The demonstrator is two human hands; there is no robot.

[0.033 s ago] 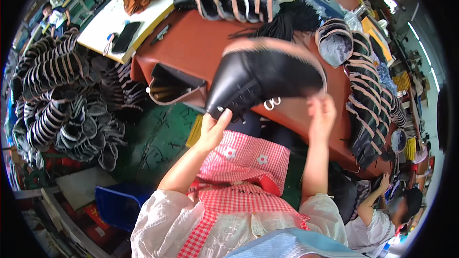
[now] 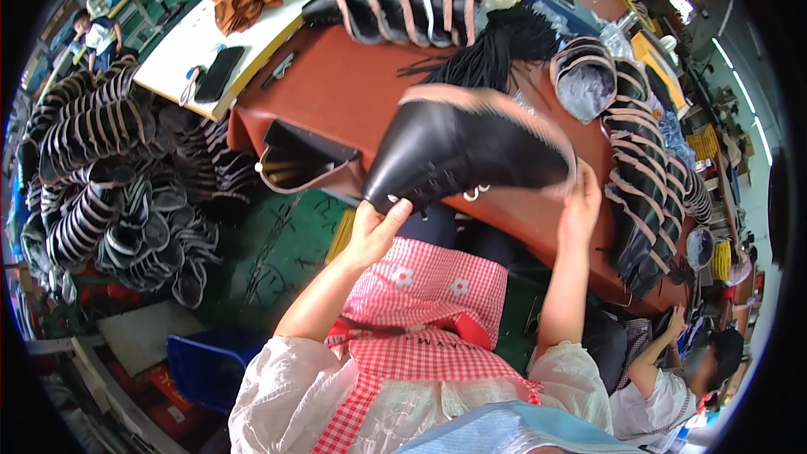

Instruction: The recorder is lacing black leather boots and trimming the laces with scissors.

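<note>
Black leather upper (image 2: 420, 147) with a pale pink, ragged-looking trim along its far side, held up in front of the body, over the near edge of the red-brown tabletop (image 2: 336, 76). Left hand (image 2: 376, 231) grasps its narrow left end, thumb on the upper face, the fingers mostly hidden beneath. Right hand (image 2: 582, 200) is at the opposite end, fingers at the trimmed edge; blur there, so cannot tell whether they pinch it or only touch. Lacing-like detail runs across the near side; pale loops (image 2: 476, 192) show just below that edge, partly covered, kind unclear. Beyond the upper lies a bundle of black strands (image 2: 504, 38), and behind that, toward the left, a row of black uppers (image 2: 395, 8) with similar pale edges. More are stacked on the right (image 2: 643, 176), and a large heap (image 2: 92, 126) stands off to the left. Step in hand, as I judge it: turning or positioning this one piece between both hands, the right end being the livelier, since it smears most. Next move seems to call for a steady left grip, a sure right hold on the trim, and care not to catch the loops.
</note>
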